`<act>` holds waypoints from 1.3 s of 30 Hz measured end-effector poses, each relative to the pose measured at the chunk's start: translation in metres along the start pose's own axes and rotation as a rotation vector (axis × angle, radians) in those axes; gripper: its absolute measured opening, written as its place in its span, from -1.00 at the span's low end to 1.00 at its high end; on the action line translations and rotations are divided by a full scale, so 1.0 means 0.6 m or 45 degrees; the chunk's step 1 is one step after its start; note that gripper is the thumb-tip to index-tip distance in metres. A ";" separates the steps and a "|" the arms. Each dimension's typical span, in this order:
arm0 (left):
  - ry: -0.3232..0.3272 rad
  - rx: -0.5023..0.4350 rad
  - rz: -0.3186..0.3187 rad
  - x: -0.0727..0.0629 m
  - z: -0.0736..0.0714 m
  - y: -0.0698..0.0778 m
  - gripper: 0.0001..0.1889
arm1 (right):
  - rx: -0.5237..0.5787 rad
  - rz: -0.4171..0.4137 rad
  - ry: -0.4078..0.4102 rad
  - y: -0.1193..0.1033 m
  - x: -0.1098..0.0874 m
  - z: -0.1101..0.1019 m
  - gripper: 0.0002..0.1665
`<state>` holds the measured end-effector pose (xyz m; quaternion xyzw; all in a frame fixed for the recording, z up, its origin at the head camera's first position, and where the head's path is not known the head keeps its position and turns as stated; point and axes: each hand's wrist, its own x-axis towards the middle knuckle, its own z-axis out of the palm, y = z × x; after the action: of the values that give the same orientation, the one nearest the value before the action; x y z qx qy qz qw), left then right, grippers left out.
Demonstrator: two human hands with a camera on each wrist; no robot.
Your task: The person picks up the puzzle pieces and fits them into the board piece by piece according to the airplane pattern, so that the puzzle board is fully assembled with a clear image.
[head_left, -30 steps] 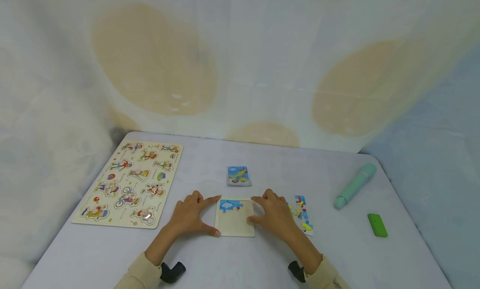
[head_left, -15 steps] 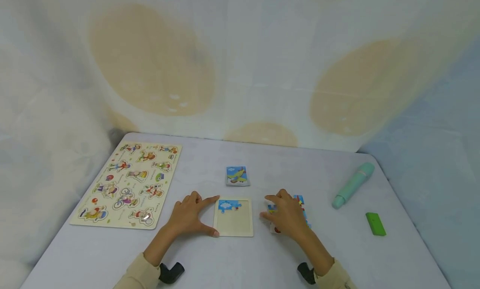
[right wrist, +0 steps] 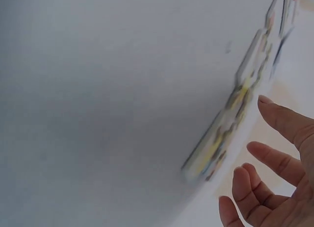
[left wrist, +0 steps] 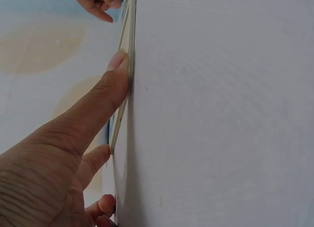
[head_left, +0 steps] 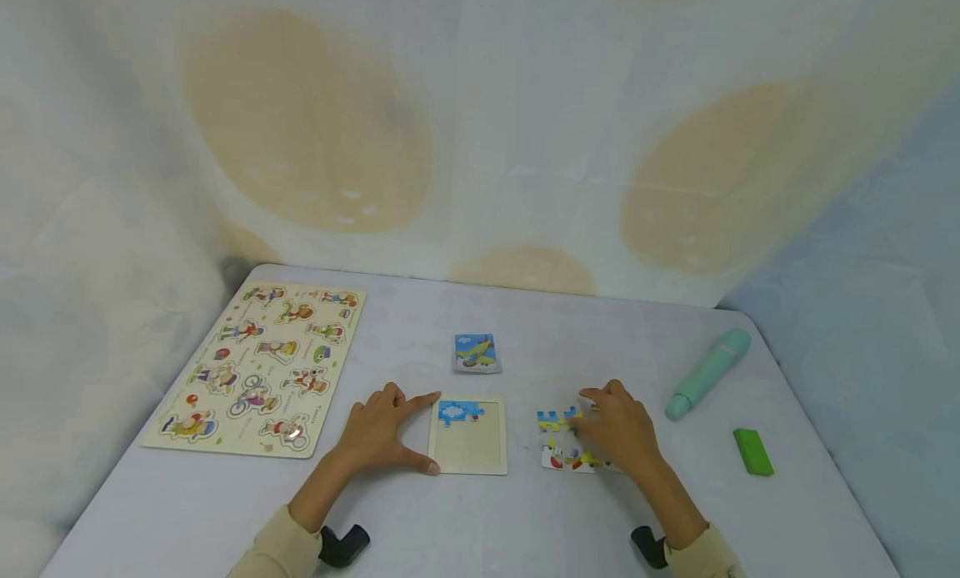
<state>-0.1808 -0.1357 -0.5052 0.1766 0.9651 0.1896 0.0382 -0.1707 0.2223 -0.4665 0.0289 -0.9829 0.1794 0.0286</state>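
Observation:
A small square wooden puzzle tray (head_left: 468, 453) lies in front of the person, with joined blue sky-and-cloud pieces (head_left: 455, 411) in its upper left. My left hand (head_left: 381, 432) holds the tray along its left side, index finger at the far corner and thumb at the near one. To the right, my right hand (head_left: 621, 431) is over loose jigsaw pieces (head_left: 558, 455), covering some. In the right wrist view its fingers (right wrist: 274, 160) are apart and hold nothing; the pieces (right wrist: 225, 124) there are blurred.
A picture card with a yellow airplane (head_left: 477, 353) lies beyond the tray. A large figure puzzle board (head_left: 258, 370) occupies the table's left side. On the right are a mint-green cylinder (head_left: 708, 373) and a green block (head_left: 753, 452). Patterned cloth (head_left: 525, 145) hangs behind the table.
My right hand has let go of the tray's right edge and moved right to the loose pieces, uncovering the pieces on their left side. My left hand has stayed at the tray.

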 end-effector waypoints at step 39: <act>0.003 0.007 -0.004 0.000 0.000 0.001 0.10 | 0.104 0.149 -0.023 0.064 0.023 0.003 -0.51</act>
<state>-0.1809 -0.1353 -0.5047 0.1750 0.9659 0.1871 0.0369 -0.1873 0.2566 -0.4808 -0.0258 -0.9751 0.2203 0.0079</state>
